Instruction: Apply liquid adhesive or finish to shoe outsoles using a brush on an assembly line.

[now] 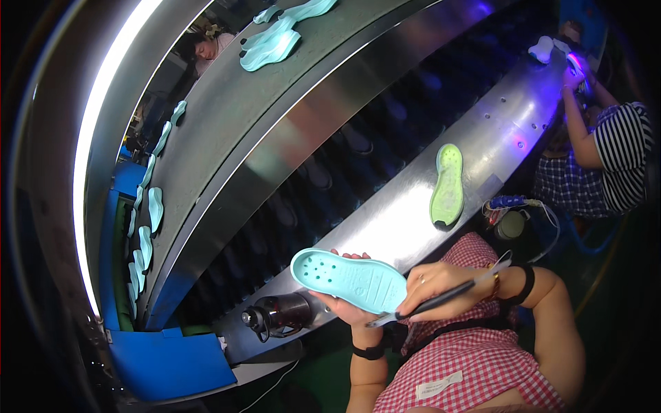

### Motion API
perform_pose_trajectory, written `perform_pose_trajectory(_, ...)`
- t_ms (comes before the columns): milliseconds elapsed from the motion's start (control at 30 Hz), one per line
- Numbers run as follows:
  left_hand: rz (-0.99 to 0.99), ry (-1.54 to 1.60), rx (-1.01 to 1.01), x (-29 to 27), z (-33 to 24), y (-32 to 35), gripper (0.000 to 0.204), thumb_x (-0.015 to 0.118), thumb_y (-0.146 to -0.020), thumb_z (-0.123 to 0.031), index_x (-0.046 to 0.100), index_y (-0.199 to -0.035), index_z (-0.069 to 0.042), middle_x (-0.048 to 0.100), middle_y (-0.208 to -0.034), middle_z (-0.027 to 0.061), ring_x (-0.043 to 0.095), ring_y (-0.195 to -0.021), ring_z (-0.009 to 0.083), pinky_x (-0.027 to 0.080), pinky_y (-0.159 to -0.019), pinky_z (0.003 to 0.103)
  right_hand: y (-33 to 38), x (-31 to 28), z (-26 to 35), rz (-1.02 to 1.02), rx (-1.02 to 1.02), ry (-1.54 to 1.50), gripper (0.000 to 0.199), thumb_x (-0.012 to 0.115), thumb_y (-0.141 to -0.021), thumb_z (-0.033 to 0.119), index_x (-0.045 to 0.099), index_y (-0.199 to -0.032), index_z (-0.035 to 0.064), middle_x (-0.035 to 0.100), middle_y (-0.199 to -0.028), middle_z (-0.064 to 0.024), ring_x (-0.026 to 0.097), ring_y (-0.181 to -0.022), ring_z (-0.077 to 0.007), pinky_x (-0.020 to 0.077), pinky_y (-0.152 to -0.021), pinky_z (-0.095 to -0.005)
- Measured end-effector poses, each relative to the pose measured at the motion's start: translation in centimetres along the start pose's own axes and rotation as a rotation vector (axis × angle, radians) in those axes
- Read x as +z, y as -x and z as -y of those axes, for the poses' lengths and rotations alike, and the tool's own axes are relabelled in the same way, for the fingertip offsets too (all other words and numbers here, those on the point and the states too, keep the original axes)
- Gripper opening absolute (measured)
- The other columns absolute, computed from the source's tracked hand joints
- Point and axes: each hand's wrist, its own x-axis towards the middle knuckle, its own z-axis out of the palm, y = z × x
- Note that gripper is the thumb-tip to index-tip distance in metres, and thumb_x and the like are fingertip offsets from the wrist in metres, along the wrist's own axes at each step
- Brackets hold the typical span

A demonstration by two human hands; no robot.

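Dim factory line, steel bench curving off beside a dark conveyor. My left hand cups a mint shoe sole from below, tilted up above the bench's near edge so I can see its face. My right hand is closed round a pen, tip near the sole's heel. A green sole lies further along. Can't make out the sole's markings, and my left fingers are mostly hidden.

The shoe sole in the left hand was pale turquoise, and the pen in the right hand was black with a silvery tip. A second sole, near the front edge of the shiny silver surface, glowed yellow-green. The person's garment was red-and-white gingham. Black bands circled both wrists. A co-worker's top bore black-and-white stripes over a blue checked cloth
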Motion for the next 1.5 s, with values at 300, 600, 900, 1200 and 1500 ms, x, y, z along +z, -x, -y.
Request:
perform_pose_trajectory(300, 0.018, -0.188, 0.080, 1.9, -1.5, -0.2, 0.070, 0.029, -0.081, -0.066, 0.044, -0.120, -0.010, 0.053, -0.103, 0.0095, 0.051, -0.095, 0.0235, 0.035, -0.095, 0.042, 0.4, -2.2, -0.2, 0.101, 0.080, -0.084, 0.019, 0.065, -0.074, 0.007, 0.066, -0.093, 0.0027, 0.063, -0.081, -0.0082, 0.058, -0.082, -0.0163, 0.0459, -0.074, -0.0249)
perform_pose_trajectory(600, 0.006, -0.171, 0.030, 2.7, -2.5, -0.5, 0.075, 0.032, -0.080, -0.067, 0.043, -0.120, -0.005, 0.053, -0.104, 0.0113, 0.052, -0.094, 0.0241, 0.035, -0.096, 0.043, 0.5, -1.3, -2.4, -0.005, 0.197, -0.334, 0.019, 0.063, -0.076, 0.003, 0.062, -0.095, 0.0015, 0.059, -0.105, -0.0118, 0.056, -0.092, -0.0154, 0.0458, -0.079, -0.0269)
perform_pose_trajectory(900, -0.160, -0.045, -0.127, 2.6, -0.1, 1.4, 0.059, 0.031, -0.087, -0.049, 0.038, -0.129, -0.008, 0.045, -0.126, 0.0126, 0.046, -0.112, 0.0325, 0.030, -0.095, 0.055, 0.4, 1.2, -1.8, -0.187, 0.394, -0.441, 0.019, 0.060, -0.080, 0.004, 0.059, -0.098, -0.0013, 0.061, -0.096, -0.0078, 0.057, -0.087, -0.0098, 0.0458, -0.077, -0.0227)
perform_pose_trajectory(1200, -0.035, 0.101, -0.084, 2.3, -0.7, 0.8, 0.053, 0.035, -0.087, -0.043, 0.041, -0.128, -0.008, 0.047, -0.124, 0.0121, 0.046, -0.110, 0.0322, 0.028, -0.096, 0.054, -1.3, -0.7, -0.1, -0.011, 0.322, -0.311, 0.021, 0.063, -0.077, 0.007, 0.064, -0.097, 0.0011, 0.065, -0.090, -0.0091, 0.059, -0.085, -0.0096, 0.0457, -0.076, -0.0216)
perform_pose_trajectory(1500, 0.124, -0.117, -0.177, 2.4, -2.3, -0.4, 0.055, 0.033, -0.087, -0.044, 0.040, -0.127, -0.006, 0.048, -0.122, 0.0146, 0.048, -0.108, 0.0348, 0.032, -0.092, 0.055, -2.1, -1.8, 0.3, 0.061, 0.147, -0.030, 0.022, 0.064, -0.075, 0.010, 0.065, -0.095, 0.0028, 0.065, -0.082, -0.0102, 0.062, -0.072, -0.0147, 0.0478, -0.065, -0.0246)
